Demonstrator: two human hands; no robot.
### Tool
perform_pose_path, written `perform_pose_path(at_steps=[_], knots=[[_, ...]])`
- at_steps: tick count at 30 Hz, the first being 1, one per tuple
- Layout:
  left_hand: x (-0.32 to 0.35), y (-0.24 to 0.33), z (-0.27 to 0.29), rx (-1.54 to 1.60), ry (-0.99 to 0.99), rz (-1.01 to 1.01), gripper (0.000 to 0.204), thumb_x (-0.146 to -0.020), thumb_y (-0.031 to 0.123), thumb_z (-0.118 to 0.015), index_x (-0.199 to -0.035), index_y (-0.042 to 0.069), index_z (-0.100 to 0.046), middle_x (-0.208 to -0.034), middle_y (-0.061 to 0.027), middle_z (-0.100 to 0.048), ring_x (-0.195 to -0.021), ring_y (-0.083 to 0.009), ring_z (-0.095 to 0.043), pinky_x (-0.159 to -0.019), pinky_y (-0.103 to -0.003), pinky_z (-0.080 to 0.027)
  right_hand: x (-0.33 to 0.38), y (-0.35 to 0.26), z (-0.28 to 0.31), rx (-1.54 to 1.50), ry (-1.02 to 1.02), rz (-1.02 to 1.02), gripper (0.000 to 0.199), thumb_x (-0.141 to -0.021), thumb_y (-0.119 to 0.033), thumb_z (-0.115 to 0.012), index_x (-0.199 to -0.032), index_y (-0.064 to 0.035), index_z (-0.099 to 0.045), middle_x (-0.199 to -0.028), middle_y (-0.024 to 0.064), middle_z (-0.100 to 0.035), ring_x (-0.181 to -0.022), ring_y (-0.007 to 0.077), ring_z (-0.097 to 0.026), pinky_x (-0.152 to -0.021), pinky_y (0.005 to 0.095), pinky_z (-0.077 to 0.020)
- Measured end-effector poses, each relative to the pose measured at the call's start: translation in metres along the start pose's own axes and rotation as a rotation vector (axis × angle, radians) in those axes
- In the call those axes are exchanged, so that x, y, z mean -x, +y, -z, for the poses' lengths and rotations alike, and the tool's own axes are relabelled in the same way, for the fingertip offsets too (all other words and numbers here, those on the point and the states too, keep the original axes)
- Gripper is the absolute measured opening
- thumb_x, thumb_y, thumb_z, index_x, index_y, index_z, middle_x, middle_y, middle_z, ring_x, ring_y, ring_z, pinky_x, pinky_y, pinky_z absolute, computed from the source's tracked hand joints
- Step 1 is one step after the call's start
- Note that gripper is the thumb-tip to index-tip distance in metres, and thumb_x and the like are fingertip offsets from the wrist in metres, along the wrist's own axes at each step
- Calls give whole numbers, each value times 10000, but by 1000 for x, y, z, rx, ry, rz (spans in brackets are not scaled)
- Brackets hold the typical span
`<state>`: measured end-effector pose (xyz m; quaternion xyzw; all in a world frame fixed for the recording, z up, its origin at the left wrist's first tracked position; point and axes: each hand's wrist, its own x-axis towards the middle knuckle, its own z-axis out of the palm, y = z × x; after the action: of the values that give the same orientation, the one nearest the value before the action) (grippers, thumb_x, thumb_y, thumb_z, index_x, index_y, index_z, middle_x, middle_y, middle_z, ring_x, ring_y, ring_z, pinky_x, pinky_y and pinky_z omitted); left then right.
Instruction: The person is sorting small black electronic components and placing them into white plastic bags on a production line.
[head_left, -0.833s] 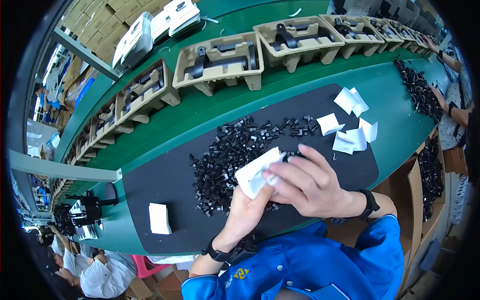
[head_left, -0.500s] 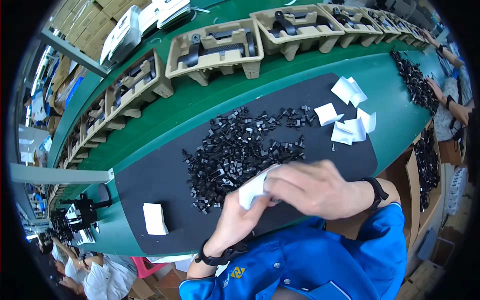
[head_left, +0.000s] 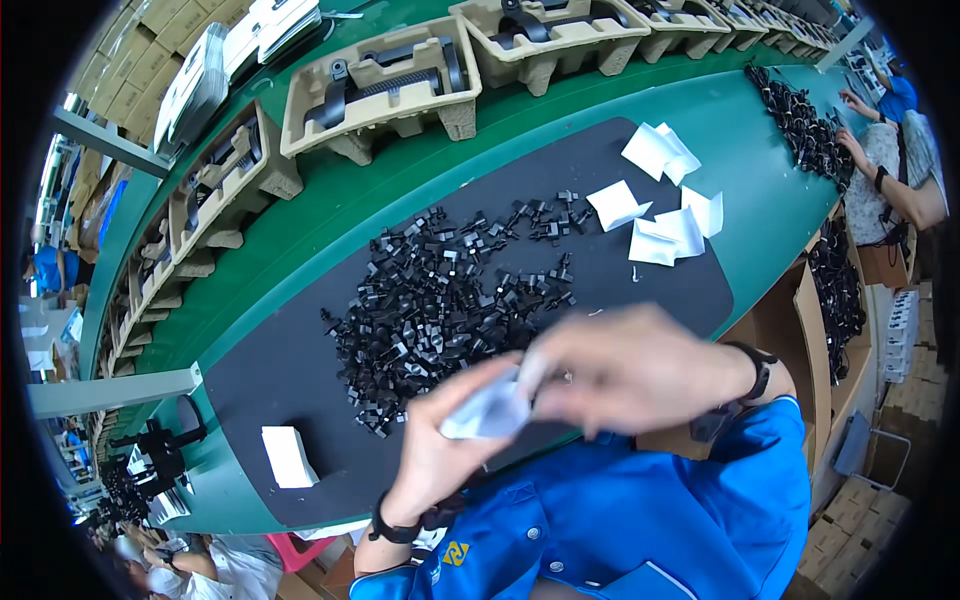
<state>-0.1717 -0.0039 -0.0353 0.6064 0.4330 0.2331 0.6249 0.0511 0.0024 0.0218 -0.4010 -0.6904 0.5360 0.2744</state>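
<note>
Paper [head_left: 487, 410], white and bent into a shallow cup, sits in the left hand [head_left: 437, 452], at about five o'clock from the middle of a heap of small black parts [head_left: 430, 300]. The left thumb and fingers grip it by its edges. The right hand [head_left: 630, 368] meets it from between two and three o'clock, fingers curled inward; motion blur covers them, so I cannot tell whether they pinch the sheet or only press against it.

The heap spreads over a black mat [head_left: 260, 370] on a green bench [head_left: 740, 120]. Folded white slips [head_left: 668, 237] lie at two o'clock from the heap, some overlapping. Between seven and eight o'clock, a small white stack [head_left: 288, 457] lies near the mat's edge. Pulp trays [head_left: 385, 118] holding black pieces line up from about nine o'clock round past twelve. An open cardboard box [head_left: 815, 330] stands at three o'clock.

A hard tug by the right hand could tear the paper or pull it free, since a thin sheet offers little to hold. Anything small and black tipping out of it could be lost among lookalike parts. A low sweep of the right wristband [head_left: 762, 372] toward nine o'clock could scatter the heap's near side. The loose slips could slide if a draught or forearm catches them, as nothing visibly weighs them down.
</note>
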Motion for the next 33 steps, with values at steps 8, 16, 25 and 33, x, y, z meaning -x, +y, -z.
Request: perform_pose_path(at_steps=[8,16,25,33], knots=[[-21,21,0,175,244,72,525,-687,-54,-738,-1181,-47,-559,-810,-42,-621,-738,-92,-581,-694,-218,-482,-22,130,62,946,445,-161,287,-765,-201,-672,-909,24,-566,-790,166,-600,-695,325,-630,-583,402,-509],[-12,28,-2,185,324,28,506,-688,-72,-713,-1170,-46,-558,-766,-72,-620,-650,-110,-586,-607,-231,-492,-11,96,79,879,446,24,212,-781,-145,-692,-868,18,-589,-800,149,-641,-683,278,-653,-556,361,-498],[-9,23,17,-88,-43,-327,659,-604,-5,-767,-1225,39,-552,-1250,-97,-572,-1038,-197,-614,-894,-308,-489,4,-20,-11,205,332,520,167,-718,-76,-751,-856,-13,-682,-832,112,-682,-578,190,-659,-482,244,-526],[32,18,31,-77,-86,-334,647,-616,-8,-747,-1230,33,-547,-1209,-113,-593,-1017,-209,-627,-890,-311,-497,11,-47,-40,780,13,445,241,-729,-153,-656,-956,-72,-643,-718,-2,-487,-537,99,-549,-345,256,-372]])
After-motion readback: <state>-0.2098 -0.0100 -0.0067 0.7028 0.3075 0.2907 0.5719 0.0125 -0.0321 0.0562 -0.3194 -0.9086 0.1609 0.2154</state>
